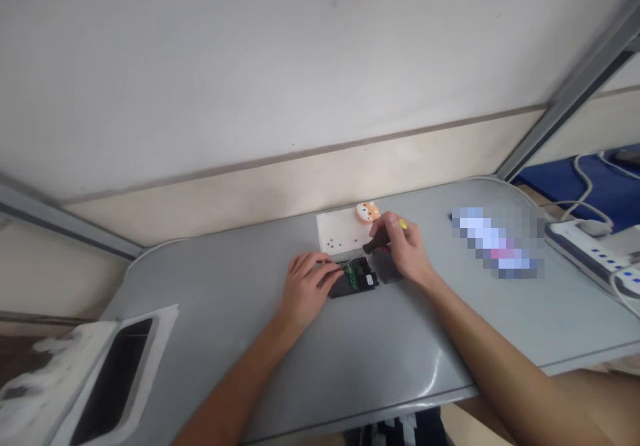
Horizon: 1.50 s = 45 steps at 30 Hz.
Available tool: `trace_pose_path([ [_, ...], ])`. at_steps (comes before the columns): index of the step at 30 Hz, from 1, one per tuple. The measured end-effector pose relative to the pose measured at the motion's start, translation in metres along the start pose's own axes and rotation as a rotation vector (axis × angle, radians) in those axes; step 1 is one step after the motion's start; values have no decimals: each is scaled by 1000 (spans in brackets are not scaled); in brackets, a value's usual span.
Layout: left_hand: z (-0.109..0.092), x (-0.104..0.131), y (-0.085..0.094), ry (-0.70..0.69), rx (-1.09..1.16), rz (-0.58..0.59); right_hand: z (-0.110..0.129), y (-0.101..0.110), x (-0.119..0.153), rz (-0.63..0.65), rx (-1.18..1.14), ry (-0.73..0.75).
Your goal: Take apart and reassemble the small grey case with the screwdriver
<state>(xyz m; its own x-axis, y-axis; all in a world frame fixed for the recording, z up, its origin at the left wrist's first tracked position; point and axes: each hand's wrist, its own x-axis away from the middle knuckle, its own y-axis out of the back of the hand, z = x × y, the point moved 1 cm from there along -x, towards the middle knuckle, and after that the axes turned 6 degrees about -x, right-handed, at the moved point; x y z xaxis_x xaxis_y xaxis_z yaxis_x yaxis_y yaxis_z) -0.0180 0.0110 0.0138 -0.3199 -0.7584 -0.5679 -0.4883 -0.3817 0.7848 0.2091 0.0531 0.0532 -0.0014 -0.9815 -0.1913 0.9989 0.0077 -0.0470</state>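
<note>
A small black device with a green circuit board (357,276) lies on the grey table, its inside exposed. My left hand (309,285) rests at the device's left end, fingers bent over its edge and touching the board. In my right hand (404,246) is a dark-handled screwdriver with a yellow end (377,241), its shaft slanting down and left to the board. Partly under that hand, just right of the device, lies a dark flat piece (390,269). Behind the device, several tiny dark screws (331,243) sit on a white paper (335,226).
An orange and white animal-faced object (367,212) stands on the paper's back right. A blurred-out item (495,243) lies on the right. A white power strip (590,256) with cables is at the right edge, a black phone-like slab (115,379) at the left. A wall rises behind the table (225,286).
</note>
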Motion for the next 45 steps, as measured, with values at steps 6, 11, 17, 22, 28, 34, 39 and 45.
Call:
trace_pose_path([
  [6, -1, 0, 1, -49, 0, -32, -3, 0, 0, 44, -2, 54],
  [11, -1, 0, -2, -32, 61, -32, 1, -4, 5, 42, -63, 204],
  [17, -4, 1, -3, 67, 121, 65, 10, -6, 9, 57, 97, 331],
  [22, -16, 3, 0, 70, 14, 240, 7, 6, 4, 53, 236, 358],
  [28, -22, 5, -5, -42, 2, 304, 1, 11, 0, 61, 297, 326],
  [34, -19, 5, -8, -12, 8, 326, 3, 9, 2, 81, 362, 321],
  [39, -20, 4, -7, -18, 11, 317, 2, 9, 1, 99, 327, 303],
  [45, -21, 4, -7, -32, -4, 303, 1, 8, 1, 100, 324, 290],
])
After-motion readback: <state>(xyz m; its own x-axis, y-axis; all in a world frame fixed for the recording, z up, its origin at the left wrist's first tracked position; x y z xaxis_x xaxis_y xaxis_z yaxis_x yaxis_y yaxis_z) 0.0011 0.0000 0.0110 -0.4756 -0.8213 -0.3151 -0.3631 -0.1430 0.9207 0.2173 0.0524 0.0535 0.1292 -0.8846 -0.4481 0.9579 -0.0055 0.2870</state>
